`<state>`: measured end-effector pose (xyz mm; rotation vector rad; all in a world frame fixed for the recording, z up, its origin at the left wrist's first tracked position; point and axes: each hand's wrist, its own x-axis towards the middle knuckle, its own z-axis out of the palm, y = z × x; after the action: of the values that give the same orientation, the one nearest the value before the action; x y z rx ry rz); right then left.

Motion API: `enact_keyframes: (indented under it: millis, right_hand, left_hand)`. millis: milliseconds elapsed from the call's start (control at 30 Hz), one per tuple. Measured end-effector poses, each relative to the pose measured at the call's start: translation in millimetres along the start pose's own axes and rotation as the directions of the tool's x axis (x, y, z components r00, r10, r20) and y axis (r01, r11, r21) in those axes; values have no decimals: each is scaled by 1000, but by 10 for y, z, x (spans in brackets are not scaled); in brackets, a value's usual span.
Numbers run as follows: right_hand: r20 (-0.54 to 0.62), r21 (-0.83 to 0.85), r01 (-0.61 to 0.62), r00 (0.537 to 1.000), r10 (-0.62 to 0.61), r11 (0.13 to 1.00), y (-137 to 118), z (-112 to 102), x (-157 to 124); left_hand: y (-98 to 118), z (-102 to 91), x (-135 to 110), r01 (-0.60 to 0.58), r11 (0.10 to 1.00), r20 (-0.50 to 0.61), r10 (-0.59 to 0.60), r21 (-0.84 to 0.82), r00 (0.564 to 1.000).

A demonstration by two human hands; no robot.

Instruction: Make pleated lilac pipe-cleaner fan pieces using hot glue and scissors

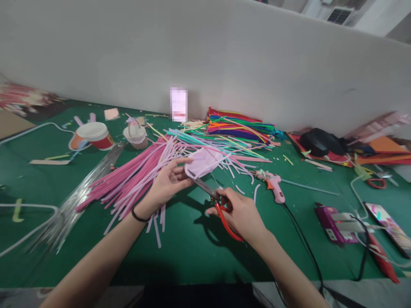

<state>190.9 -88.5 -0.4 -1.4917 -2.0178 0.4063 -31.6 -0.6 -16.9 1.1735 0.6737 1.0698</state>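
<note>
I've got the L hand [170,182] pinched on the lilac piece [205,161], thumb and fingers at its L end. R hand [240,211] is wrapped on the red handles of the scissors [214,195]. Key relation: piece lies up and L of R hand, L hand nearer, in contact. Scissors' long axis slants from R hand toward the far L; blade tips reach the piece's near L corner, close to L thumb. Can't tell if the blades bite it. Piece's own long axis tilts, R end toward the far edge.

Pink stems [128,175] fan out L of & under L hand, so that side's tight. Glue gun [271,184] sits R of the piece, well short of the surface's R edge. Bright stems [240,128] crowd the far edge. Best open room, I'd say: bare green surface [192,261] btwn the forearms, down to the near edge.
</note>
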Motion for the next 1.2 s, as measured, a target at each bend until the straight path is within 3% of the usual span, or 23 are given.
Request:
enact_keyframes:
  millis: [600, 933, 1200]
  right_hand:
    - [59, -331, 98, 995, -83, 939, 40, 93, 19]
    - [87, -378, 85, 995, -56, 922, 43, 147, -13]
    - [-56, -375, 36, 997, -62, 926, 153, 215, -52]
  left_hand:
    - [-15, -28, 49, 49, 997, -22, -48, 52, 999]
    - [-21, -2, 26, 94, 995, -25, -93, 32, 995]
    - [-27, -30, 45, 114, 993, -38, -114, 17, 993]
